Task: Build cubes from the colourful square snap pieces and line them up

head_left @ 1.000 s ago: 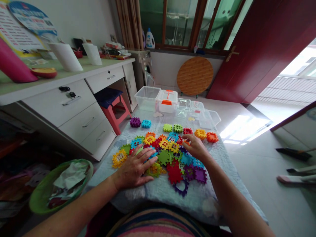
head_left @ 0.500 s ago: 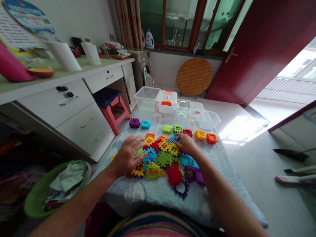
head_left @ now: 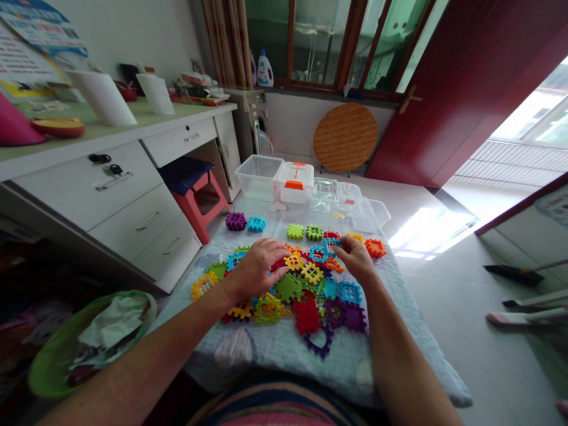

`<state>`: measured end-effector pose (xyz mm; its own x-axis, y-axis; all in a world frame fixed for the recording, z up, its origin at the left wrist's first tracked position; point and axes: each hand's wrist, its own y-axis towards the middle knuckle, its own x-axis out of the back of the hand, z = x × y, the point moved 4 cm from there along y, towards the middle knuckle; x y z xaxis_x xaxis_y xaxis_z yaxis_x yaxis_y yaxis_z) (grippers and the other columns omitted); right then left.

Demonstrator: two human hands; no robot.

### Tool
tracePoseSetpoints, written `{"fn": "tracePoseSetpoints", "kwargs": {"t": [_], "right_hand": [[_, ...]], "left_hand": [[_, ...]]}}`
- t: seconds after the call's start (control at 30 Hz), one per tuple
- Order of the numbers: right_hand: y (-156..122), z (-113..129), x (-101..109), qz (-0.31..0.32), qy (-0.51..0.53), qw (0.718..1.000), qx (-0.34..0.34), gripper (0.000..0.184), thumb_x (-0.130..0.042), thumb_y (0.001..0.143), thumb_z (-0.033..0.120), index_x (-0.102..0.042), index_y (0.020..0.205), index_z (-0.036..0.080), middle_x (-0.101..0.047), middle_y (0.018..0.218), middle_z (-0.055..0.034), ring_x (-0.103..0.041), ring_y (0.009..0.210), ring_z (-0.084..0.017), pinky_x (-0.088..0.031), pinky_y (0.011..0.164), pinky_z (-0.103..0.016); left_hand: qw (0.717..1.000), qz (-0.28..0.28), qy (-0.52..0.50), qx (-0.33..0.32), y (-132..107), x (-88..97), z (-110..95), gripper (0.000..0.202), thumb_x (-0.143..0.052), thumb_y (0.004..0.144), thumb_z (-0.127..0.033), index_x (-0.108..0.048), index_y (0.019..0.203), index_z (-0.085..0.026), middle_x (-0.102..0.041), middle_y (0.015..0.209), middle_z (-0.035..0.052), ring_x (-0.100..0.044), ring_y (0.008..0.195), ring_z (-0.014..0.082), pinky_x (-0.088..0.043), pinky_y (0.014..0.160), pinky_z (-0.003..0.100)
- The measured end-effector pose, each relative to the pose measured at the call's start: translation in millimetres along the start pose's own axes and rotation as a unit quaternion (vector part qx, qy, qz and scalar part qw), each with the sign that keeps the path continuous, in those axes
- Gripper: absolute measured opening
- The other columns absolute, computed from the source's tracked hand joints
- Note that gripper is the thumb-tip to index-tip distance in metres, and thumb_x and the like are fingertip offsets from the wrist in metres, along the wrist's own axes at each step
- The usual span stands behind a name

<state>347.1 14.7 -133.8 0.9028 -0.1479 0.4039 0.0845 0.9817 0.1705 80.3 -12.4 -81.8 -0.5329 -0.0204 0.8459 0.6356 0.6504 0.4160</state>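
Observation:
A heap of colourful interlocking plastic tiles, among them a green tile (head_left: 289,288), a red tile (head_left: 307,315) and a purple heart-cutout tile (head_left: 320,342), spreads over the cloth-covered table (head_left: 261,355). My right hand (head_left: 357,258) pinches a blue window tile (head_left: 331,246) just above the heap's far right side. Over the heap's middle lies my left hand (head_left: 260,267), fingers stretched and apart, by a yellow window tile (head_left: 293,261); it covers some tiles. Behind the heap runs a row of blocks: purple (head_left: 235,221), blue (head_left: 256,223), green (head_left: 314,232) and orange (head_left: 376,248) among them.
Along the table's far edge stand an open clear bin (head_left: 260,177), a lidded box with orange clips (head_left: 294,182) and clear lids (head_left: 370,214). A desk (head_left: 119,195) and a pink stool (head_left: 195,201) are on the left, with a green basket (head_left: 48,361) nearer.
My right hand has moved right and lifted a blue window tile from the heap. My left hand has slid right across the heap, uncovering tiles at its left. The view has shifted slightly.

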Motion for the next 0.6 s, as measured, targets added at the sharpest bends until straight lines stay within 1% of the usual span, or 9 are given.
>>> {"fn": "tracePoseSetpoints", "kwargs": {"t": [0.07, 0.2, 0.27, 0.33, 0.4, 0.47, 0.5, 0.53, 0.6], "right_hand": [[0, 0, -1, 0.013, 0.017, 1.0, -0.004, 0.024, -0.065, 0.074, 0.042, -0.06, 0.078, 0.019, -0.045, 0.061, 0.0055, -0.039, 0.055, -0.01, -0.033, 0.053, -0.024], [-2, 0, -17, 0.094, 0.055, 0.994, -0.011, 0.026, -0.062, 0.079, 0.044, -0.065, 0.084, 0.019, -0.055, 0.067, 0.0019, -0.046, 0.059, -0.012, -0.039, 0.055, -0.025], [-4, 4, -22, 0.089, 0.067, 0.994, 0.009, 0.026, -0.061, 0.08, 0.044, -0.066, 0.087, 0.019, -0.058, 0.07, 0.0009, -0.048, 0.06, -0.012, -0.04, 0.056, -0.025], [-7, 11, -24, 0.081, 0.062, 0.994, 0.046, 0.025, -0.063, 0.08, 0.042, -0.068, 0.09, 0.02, -0.062, 0.079, -0.0011, -0.052, 0.066, -0.013, -0.042, 0.059, -0.026], [-10, 18, -24, 0.105, 0.049, 0.99, 0.074, 0.024, -0.066, 0.079, 0.04, -0.069, 0.093, 0.021, -0.064, 0.087, -0.0024, -0.055, 0.071, -0.014, -0.044, 0.063, -0.026], [-10, 19, -23, 0.132, 0.046, 0.988, 0.071, 0.024, -0.064, 0.081, 0.039, -0.07, 0.097, 0.022, -0.066, 0.089, -0.0027, -0.057, 0.074, -0.015, -0.045, 0.065, -0.026], [-9, 17, -22, 0.127, 0.043, 0.989, 0.06, 0.025, -0.062, 0.082, 0.039, -0.069, 0.098, 0.022, -0.066, 0.088, -0.0027, -0.058, 0.073, -0.015, -0.046, 0.066, -0.027], [-8, 13, -19, 0.105, 0.033, 0.993, 0.051, 0.025, -0.059, 0.084, 0.039, -0.069, 0.098, 0.021, -0.067, 0.086, -0.0029, -0.058, 0.072, -0.015, -0.047, 0.067, -0.028], [-4, 5, -15, 0.05, -0.024, 0.997, 0.054, 0.023, -0.057, 0.083, 0.036, -0.069, 0.096, 0.02, -0.068, 0.086, -0.0043, -0.059, 0.075, -0.017, -0.048, 0.073, -0.032]], "left_hand": [[1.0, 0.015, -0.012, -0.002, 12, -2.2, -4, 0.022, -0.061, 0.088, -0.025, -0.065, 0.108, -0.018, -0.067, 0.113, 0.0096, -0.058, 0.112, 0.0247, -0.043, 0.103, 0.043], [0.999, 0.041, -0.032, 0.001, 31, -9.1, -8, 0.024, -0.059, 0.089, -0.026, -0.065, 0.11, -0.017, -0.068, 0.111, 0.0104, -0.059, 0.11, 0.0243, -0.045, 0.1, 0.041], [0.998, 0.045, -0.038, 0.008, 38, -12.6, -9, 0.027, -0.06, 0.089, -0.027, -0.064, 0.112, -0.015, -0.067, 0.112, 0.0112, -0.059, 0.11, 0.0248, -0.046, 0.1, 0.04], [0.998, 0.047, -0.039, 0.017, 42, -15.2, -7, 0.031, -0.062, 0.087, -0.028, -0.062, 0.114, -0.014, -0.067, 0.116, 0.0119, -0.059, 0.111, 0.0252, -0.045, 0.101, 0.04], [0.997, 0.058, -0.038, 0.026, 45, -17.0, -5, 0.037, -0.064, 0.085, -0.028, -0.06, 0.119, -0.013, -0.065, 0.12, 0.0129, -0.057, 0.114, 0.0258, -0.044, 0.103, 0.04], [0.995, 0.08, -0.041, 0.032, 48, -18.5, -2, 0.045, -0.067, 0.083, -0.03, -0.058, 0.124, -0.012, -0.063, 0.125, 0.0143, -0.056, 0.119, 0.0264, -0.043, 0.105, 0.04], [0.994, 0.093, -0.044, 0.034, 49, -19.4, 0, 0.049, -0.068, 0.082, -0.031, -0.057, 0.126, -0.012, -0.062, 0.127, 0.0148, -0.055, 0.121, 0.0267, -0.042, 0.106, 0.04], [0.993, 0.106, -0.047, 0.033, 50, -20.6, 2, 0.052, -0.069, 0.081, -0.032, -0.056, 0.126, -0.012, -0.061, 0.129, 0.0152, -0.054, 0.122, 0.0269, -0.041, 0.106, 0.04], [0.989, 0.136, -0.048, 0.026, 53, -24.9, 6, 0.053, -0.071, 0.078, -0.032, -0.058, 0.125, -0.012, -0.061, 0.129, 0.0146, -0.054, 0.122, 0.027, -0.041, 0.107, 0.039]]}}
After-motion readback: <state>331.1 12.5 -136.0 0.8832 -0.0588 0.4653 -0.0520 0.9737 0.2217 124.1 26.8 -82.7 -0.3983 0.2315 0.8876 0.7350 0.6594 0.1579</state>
